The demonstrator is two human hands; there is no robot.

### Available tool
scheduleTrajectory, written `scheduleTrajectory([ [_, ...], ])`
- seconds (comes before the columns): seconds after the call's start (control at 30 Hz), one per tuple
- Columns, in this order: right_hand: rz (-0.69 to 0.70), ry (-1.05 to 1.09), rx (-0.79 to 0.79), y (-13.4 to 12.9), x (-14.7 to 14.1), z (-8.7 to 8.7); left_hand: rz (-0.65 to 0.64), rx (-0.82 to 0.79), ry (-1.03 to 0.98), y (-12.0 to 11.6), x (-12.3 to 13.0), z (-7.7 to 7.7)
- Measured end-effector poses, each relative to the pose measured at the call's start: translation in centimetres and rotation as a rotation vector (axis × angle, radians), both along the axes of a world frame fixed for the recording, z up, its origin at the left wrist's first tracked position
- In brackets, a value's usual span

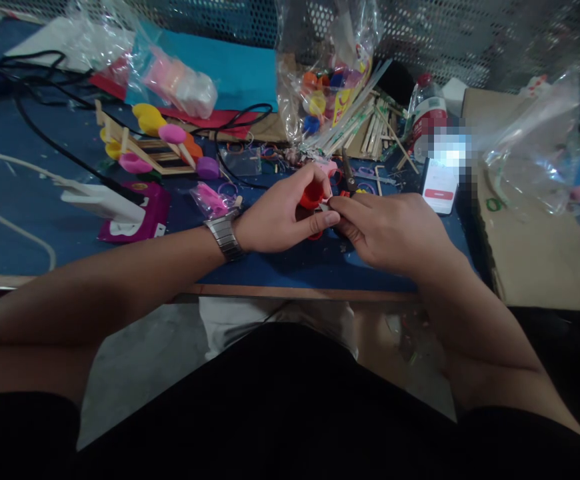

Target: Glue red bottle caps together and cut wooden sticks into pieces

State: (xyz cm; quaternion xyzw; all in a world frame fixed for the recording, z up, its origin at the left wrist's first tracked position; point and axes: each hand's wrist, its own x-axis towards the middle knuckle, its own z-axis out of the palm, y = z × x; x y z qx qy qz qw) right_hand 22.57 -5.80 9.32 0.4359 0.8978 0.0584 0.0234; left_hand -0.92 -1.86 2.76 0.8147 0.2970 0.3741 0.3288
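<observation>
My left hand (285,212), with a metal watch (224,235) at its wrist, is curled round a small red cup-shaped piece (313,195) near the table's front edge. Its thumb points right and meets the fingertips of my right hand (395,227). My right hand is closed in a pinch beside the red piece; what lies between its fingers is too small and hidden to name. Scissors (349,175) lie just behind my hands, partly covered by them.
A stick frame with coloured pieces (157,159) and a purple power strip (155,213) stand at left. Behind are plastic bags, sticks (375,130) and a bottle (427,110). A lit phone (439,193) and cardboard (535,253) are at right. Cables cross the left side.
</observation>
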Motion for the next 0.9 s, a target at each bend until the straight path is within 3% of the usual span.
scheduleTrajectory([
  [0.57, 0.004, -0.043, -0.02, 0.2, -0.1, -0.3, -0.09, 0.019, 0.004, 0.6, 0.2, -1.1],
  [0.9, -0.015, -0.019, 0.018, 0.2, -0.3, -0.8, -0.093, -0.052, -0.056, 0.8, 0.2, -1.6],
])
